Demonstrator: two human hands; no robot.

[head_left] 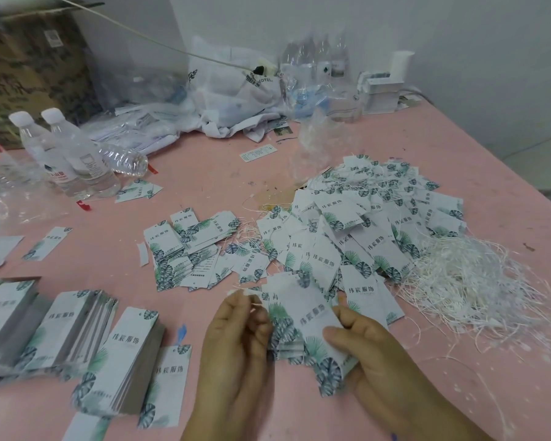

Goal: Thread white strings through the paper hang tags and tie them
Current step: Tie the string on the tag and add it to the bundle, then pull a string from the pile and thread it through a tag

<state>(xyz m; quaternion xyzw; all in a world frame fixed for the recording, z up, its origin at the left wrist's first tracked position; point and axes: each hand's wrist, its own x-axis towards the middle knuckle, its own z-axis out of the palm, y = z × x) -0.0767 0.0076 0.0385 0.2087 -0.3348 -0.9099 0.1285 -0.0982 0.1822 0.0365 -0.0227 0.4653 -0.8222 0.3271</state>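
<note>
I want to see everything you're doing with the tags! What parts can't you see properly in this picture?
All in the head view:
- Hole end of the white leaf-printed paper tags: covered by the left hand, so whether the thin white string is through cannot be told.
- Tags' lower edge: hidden by the right hand.
- Grey-sided tag stacks: blurred, cut off at the left edge.
- Clear plastic bags at the back: blurred, contents unreadable.

Place: small garment-tag packing workshop.
Bench: pink table (204, 173), stained and scuffed.
Stock: tags (347, 237) heaped loose; stacks (77, 329) at left.
Supplies: strings (468, 281) in a tangle; carton (29, 65); bags (236, 90).
</note>
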